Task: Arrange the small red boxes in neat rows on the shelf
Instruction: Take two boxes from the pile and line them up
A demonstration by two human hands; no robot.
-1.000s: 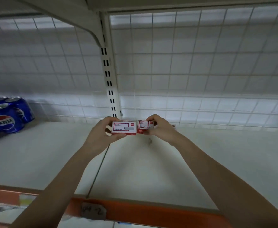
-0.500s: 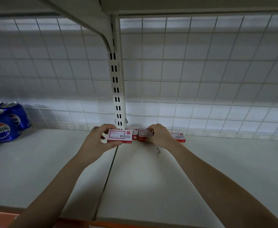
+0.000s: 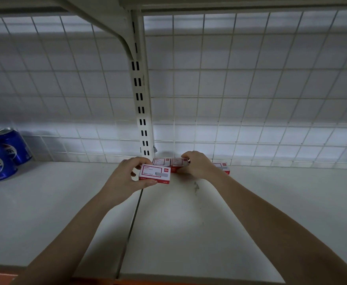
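Fingers of the left hand are curled round a small red-and-white cardboard box, thumb under its front edge, so it's held just off the white metal shelf near the back. Right hand is clamped over the top of another small red box, fingers bent down its far side, and that one sits in the back row against the white wire grid panel. Can't tell if it's fully resting on the shelf or a hair above it. Third little red box is right beside it on the left, touching or near enough, and a fourth red box pokes out behind the right wrist, mostly hidden. Row starts just right of the white slotted upright post. Way off on the left of the shelf are some blue Pepsi cans, well apart from the boxes.
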